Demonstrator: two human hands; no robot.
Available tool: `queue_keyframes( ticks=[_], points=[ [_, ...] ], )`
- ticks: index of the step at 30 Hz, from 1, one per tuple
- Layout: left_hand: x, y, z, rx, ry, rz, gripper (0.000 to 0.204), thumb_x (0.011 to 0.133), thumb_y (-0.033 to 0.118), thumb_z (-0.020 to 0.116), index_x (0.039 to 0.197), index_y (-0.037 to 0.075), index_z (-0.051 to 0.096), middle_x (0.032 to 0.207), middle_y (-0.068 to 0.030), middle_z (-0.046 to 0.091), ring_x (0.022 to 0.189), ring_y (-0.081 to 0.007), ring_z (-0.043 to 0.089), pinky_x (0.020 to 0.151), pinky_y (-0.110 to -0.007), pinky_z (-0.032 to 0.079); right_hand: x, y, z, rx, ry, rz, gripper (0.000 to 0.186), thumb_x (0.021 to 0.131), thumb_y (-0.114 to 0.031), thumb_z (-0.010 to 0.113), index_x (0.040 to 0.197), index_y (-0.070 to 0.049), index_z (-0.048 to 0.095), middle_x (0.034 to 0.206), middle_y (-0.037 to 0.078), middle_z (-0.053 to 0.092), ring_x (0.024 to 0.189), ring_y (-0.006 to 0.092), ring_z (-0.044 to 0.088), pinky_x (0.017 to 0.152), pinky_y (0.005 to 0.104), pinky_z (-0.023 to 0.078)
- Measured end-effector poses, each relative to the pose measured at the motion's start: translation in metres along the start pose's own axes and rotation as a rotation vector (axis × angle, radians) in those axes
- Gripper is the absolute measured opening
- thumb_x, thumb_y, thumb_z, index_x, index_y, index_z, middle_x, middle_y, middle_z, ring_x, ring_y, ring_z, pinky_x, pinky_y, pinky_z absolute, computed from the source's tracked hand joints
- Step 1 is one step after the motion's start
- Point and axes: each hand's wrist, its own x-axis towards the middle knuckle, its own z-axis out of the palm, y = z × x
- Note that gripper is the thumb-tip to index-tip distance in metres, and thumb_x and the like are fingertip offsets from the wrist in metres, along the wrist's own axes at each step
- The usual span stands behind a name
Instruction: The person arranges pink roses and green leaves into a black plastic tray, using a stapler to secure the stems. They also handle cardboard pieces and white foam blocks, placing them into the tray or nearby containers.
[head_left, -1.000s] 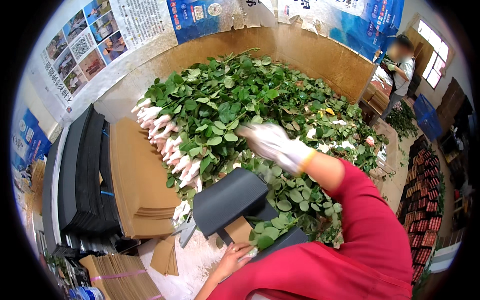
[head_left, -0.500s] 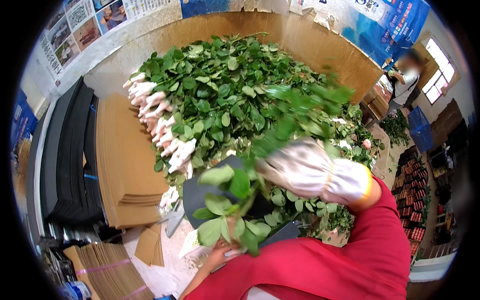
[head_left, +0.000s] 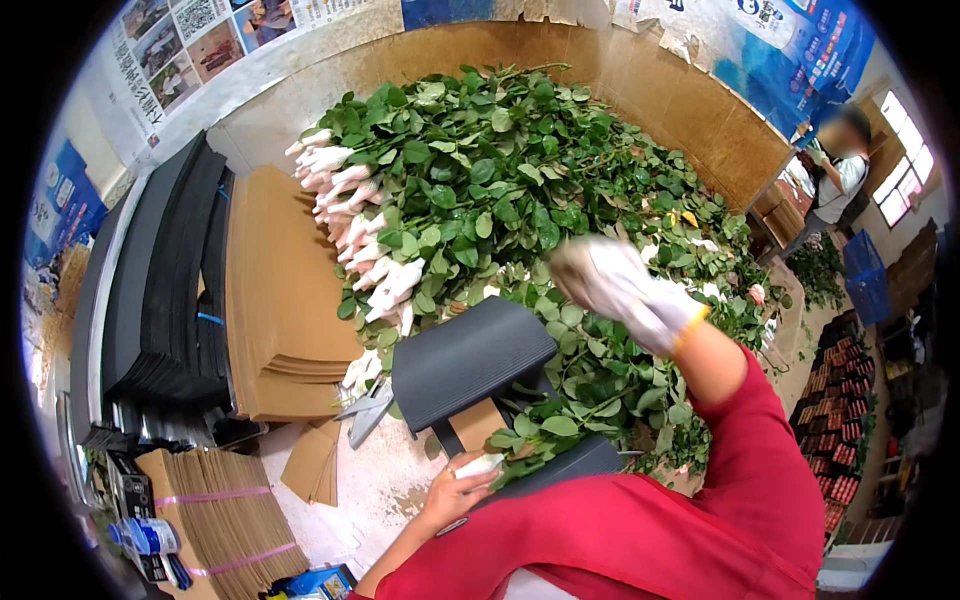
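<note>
My bare left hand [head_left: 460,492], at the bottom middle, is closed round the white-wrapped head of a rose [head_left: 486,464]. Leafy rose stems [head_left: 555,432] stretch right from it beside a ribbed black sheet [head_left: 475,350]. A brown cardboard piece [head_left: 477,424] shows beneath that sheet. My right hand [head_left: 605,280], in a whitish glove with a yellow cuff edge, hovers by a big heap of leafy rose stems [head_left: 480,190]; motion smears its fingers. Sleeved pinkish-white rose heads [head_left: 345,195] line the heap's left side.
Grey scissors [head_left: 370,410] lie on the white worktop [head_left: 385,490]. Cardboard sheets [head_left: 280,300] and black sheets [head_left: 165,290] stand at left, bundled cardboard [head_left: 225,500] in front. Wooden boards [head_left: 480,55] back the heap. At far right a person [head_left: 842,175] stands near a blue crate [head_left: 865,275].
My right hand has moved up and away from the black sheet. The leafy stems that stood up by my left hand now lie low to its right. The view has shifted slightly.
</note>
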Motion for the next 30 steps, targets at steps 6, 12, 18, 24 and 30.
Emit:
queue_keyframes(
  ticks=[6, 12, 18, 24, 30],
  points=[
    [0.012, -0.013, 0.0, -0.096, -0.101, 0.149, 0.055, 0.081, 0.011, 0.077, 0.133, 0.014, 0.059, 0.136, -0.0126, 0.058, 0.123, -0.0278, 0.059, 0.109, -0.05, 0.04, 0.196, 0.046, 0.07, -0.006, 0.485, 0.049, 0.028, 0.088, -0.013, 0.052, 0.114, -0.009, 0.063, 0.119, 0.018, 0.065, 0.102, 0.0351, 0.067, 0.087, 0.0414, 0.055],
    [0.014, -0.011, -0.008, -0.246, -0.179, -0.068, 0.048, 0.08, 0.01, 0.077, 0.125, 0.006, 0.06, 0.136, -0.0158, 0.057, 0.123, -0.0308, 0.058, 0.104, -0.043, 0.045, 0.175, 0.009, 0.054, -0.239, 0.129, 0.067, 0.018, 0.081, -0.012, 0.06, 0.095, -0.005, 0.069, 0.097, 0.017, 0.071, 0.087, 0.0314, 0.072, 0.071, 0.0416, 0.058],
    [0.023, -0.004, -0.007, -0.015, -0.09, 0.018, 0.053, 0.07, 0.011, 0.083, 0.115, 0.002, 0.057, 0.125, -0.0146, 0.057, 0.124, -0.0379, 0.049, 0.102, -0.042, 0.045, 0.15, 0.035, 0.025, -0.222, 0.274, 0.095, 0.017, 0.082, -0.015, 0.059, 0.092, -0.005, 0.069, 0.098, 0.018, 0.07, 0.084, 0.0323, 0.071, 0.069, 0.0428, 0.059],
    [0.016, -0.013, -0.008, 0.216, -0.139, 0.017, 0.058, 0.067, 0.02, 0.084, 0.118, 0.009, 0.058, 0.122, -0.008, 0.062, 0.116, -0.0315, 0.055, 0.099, -0.044, 0.042, 0.207, 0.031, 0.078, 0.028, 0.102, 0.013, 0.046, 0.084, -0.018, 0.06, 0.129, -0.011, 0.057, 0.128, 0.019, 0.059, 0.111, 0.038, 0.061, 0.093, 0.0441, 0.051],
    [0.018, -0.013, -0.011, 0.137, -0.101, 0.213, 0.055, 0.079, 0.023, 0.079, 0.129, 0.014, 0.059, 0.133, -0.0085, 0.059, 0.116, -0.0313, 0.057, 0.102, -0.046, 0.042, 0.182, 0.053, 0.049, -0.316, 0.245, 0.078, 0.023, 0.078, -0.009, 0.065, 0.101, -0.005, 0.066, 0.1, 0.016, 0.07, 0.088, 0.0301, 0.071, 0.073, 0.0401, 0.059]
  ],
)
